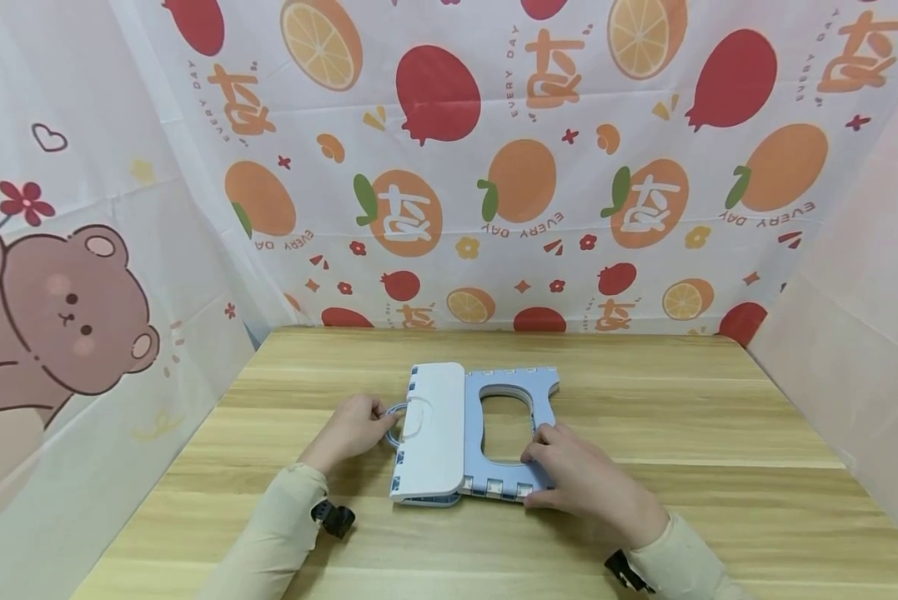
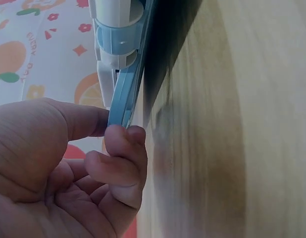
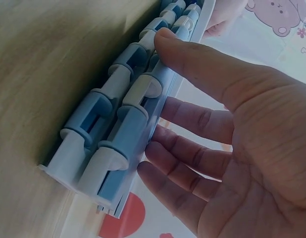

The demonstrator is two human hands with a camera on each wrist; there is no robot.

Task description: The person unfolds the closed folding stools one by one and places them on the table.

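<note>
A folding step stool (image 1: 437,442) lies folded on the table, with a white panel on its left and a blue leg frame (image 1: 473,417) with a large cut-out on its right. My left hand (image 1: 351,433) pinches the blue loop handle (image 2: 124,94) at the stool's left edge between thumb and fingers. At the opposite end, my right hand (image 1: 579,479) grips the leg frame near its front right corner. In the right wrist view its thumb lies over the blue and white hinge row (image 3: 126,116), while the other fingers touch the frame's far face.
The wood-grain table (image 1: 644,400) extends around the stool on all sides. Behind it hangs a fruit-print curtain (image 1: 449,275), and a bear-print cloth (image 1: 81,308) covers the left side. Dark wrist straps (image 1: 333,518) show on both forearms.
</note>
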